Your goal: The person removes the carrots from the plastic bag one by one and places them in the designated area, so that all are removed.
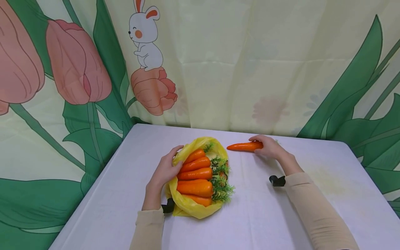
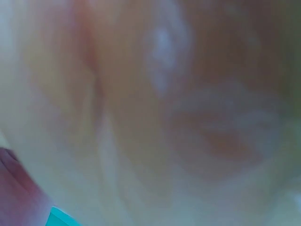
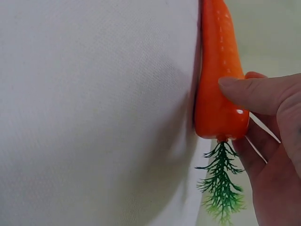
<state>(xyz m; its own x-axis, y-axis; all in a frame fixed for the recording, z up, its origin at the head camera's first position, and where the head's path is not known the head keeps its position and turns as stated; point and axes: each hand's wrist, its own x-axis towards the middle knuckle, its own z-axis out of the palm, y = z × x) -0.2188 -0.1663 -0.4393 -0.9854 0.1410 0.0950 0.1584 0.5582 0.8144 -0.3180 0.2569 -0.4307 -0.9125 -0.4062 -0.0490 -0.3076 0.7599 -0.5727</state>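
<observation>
A yellow plastic bag (image 1: 200,212) lies with its mouth facing right, and several orange carrots (image 1: 196,174) with green tops sit in it, tops at the opening. My left hand (image 1: 165,169) holds the bag's left side, thumb over the rim. Blurred, translucent bag plastic (image 2: 131,179) fills the left wrist view. To the right of the bag, my right hand (image 1: 271,146) pinches a single carrot (image 1: 241,147) near its thick end, tip toward the bag. In the right wrist view the thumb presses the carrot (image 3: 218,56), which lies along the white cloth, its green top (image 3: 222,176) hanging free.
All of this is on a table with a white cloth (image 1: 256,215). Behind it hangs a curtain (image 1: 215,86) printed with tulips and a rabbit, close to the table's back edge. Black wrist mounts (image 1: 276,181) stick out by the forearms.
</observation>
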